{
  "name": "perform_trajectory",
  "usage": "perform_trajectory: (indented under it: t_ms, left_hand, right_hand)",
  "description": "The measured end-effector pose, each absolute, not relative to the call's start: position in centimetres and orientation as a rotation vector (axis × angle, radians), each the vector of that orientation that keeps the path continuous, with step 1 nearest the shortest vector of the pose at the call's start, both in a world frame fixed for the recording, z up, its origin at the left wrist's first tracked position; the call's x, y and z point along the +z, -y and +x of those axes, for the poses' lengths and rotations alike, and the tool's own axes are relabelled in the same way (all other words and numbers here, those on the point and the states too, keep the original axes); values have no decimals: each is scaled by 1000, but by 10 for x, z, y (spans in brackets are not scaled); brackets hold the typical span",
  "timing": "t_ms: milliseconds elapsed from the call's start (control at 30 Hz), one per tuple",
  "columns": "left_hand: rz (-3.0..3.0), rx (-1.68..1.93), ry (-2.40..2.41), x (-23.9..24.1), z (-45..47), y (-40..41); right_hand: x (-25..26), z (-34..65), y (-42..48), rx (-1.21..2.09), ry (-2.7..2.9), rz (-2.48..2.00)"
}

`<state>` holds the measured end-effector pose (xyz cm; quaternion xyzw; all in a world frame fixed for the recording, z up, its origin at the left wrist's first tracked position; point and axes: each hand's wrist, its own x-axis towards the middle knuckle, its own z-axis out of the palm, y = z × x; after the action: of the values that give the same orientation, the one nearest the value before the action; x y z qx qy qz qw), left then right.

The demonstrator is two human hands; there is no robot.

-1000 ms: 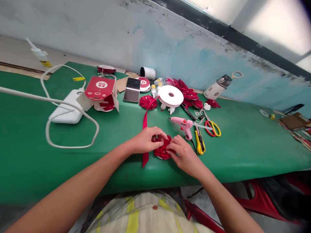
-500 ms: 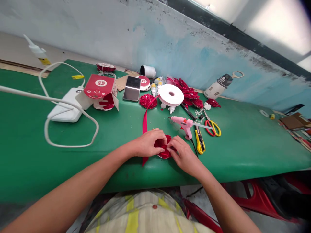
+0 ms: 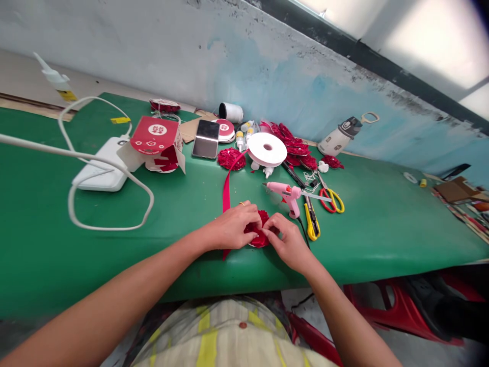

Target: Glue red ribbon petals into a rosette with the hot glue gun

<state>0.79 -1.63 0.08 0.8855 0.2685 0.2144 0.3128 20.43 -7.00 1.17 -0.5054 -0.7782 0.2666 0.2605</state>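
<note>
At the near edge of the green table (image 3: 382, 229), our left hand (image 3: 233, 227) and right hand (image 3: 288, 242) are pinched together on the red ribbon flower (image 3: 260, 235). The fingertips of both meet over its top, and it rests on the cloth between them.

We judge the rosette well advanced. It already shows a full ring of pleated folds. The ribbon (image 3: 226, 191) still runs uncut from under our left hand up to the white spool (image 3: 267, 149), so the tail is not yet trimmed. Whether the last fold is fixed we cannot tell, as our fingers hide it.

The pink glue gun (image 3: 286, 192) lies just beyond our right hand. The yellow utility knife (image 3: 312, 221) and the scissors (image 3: 331, 199) lie beside it, none of them touched. A heap of finished red flowers (image 3: 296, 148) sits behind the spool.

Against a second ago, our hands have closed in. Then they sat a little apart with more of the flower showing, and now the fingers cover most of it. Everything else on the table lies as it did.
</note>
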Motion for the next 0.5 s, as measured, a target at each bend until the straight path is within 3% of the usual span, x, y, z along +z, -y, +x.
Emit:
perform_trajectory:
  t_ms: [500]
  left_hand:
    - [2486, 604, -563, 2, 7, 17]
  right_hand:
    - [8, 203, 69, 709, 2068, -1419]
